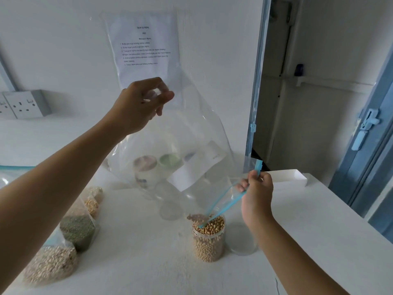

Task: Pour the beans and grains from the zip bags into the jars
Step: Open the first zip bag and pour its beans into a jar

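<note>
A large clear zip bag [187, 133] hangs upside down over the table, nearly see-through and empty. My left hand [140, 105] pinches its raised bottom corner high up. My right hand [256, 192] grips the blue zip edge [223, 206] of the bag's mouth, which dips into a clear jar [208, 239] filled to the brim with tan beans. A second, empty clear jar [241, 239] stands just right of the full one.
Three filled zip bags lie at the left: pale grains [51, 265], green beans [77, 229], yellowish kernels [93, 201]. Lidded jars [146, 167] stand behind the bag. A clear lid [171, 210] lies on the table. A white tray [291, 177] sits at the far right edge.
</note>
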Available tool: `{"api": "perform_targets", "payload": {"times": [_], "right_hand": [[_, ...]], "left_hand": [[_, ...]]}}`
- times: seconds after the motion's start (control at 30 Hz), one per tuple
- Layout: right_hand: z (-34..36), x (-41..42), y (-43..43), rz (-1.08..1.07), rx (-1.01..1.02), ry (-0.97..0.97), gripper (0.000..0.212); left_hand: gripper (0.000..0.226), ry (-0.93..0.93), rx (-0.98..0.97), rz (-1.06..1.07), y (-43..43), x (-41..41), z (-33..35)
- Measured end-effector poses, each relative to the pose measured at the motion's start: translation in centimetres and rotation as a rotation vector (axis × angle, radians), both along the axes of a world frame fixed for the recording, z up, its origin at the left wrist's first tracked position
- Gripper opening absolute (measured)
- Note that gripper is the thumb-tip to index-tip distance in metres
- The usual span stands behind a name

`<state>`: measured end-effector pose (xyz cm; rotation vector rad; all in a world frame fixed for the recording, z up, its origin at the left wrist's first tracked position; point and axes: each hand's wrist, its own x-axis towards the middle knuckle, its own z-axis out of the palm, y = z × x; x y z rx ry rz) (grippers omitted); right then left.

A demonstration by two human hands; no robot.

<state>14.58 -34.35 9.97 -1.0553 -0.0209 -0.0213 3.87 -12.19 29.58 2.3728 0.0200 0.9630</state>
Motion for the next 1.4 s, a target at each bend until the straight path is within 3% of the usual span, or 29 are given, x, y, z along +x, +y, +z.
{"api": "perform_targets", "payload": {"times": [0.4, 0.7, 1.4], "right_hand": [[0.3, -0.1, 0.0, 0.002, 0.009, 0.019, 0.02], [-1.3, -0.3, -0.4, -0.05, -0.032, 0.133, 0.019], [-0.3, -0.3, -0.5, 0.009, 0.039, 0.165, 0.019]], "left_hand": [[0.026, -0.003, 0.015, -0.014, -0.4, 0.3, 0.4], [0.024, 0.082, 0.182, -0.072, -1.8, 2.0, 2.0], [0.028, 0.052, 0.101, -0.092, -1.2, 2.4, 2.2]]}}
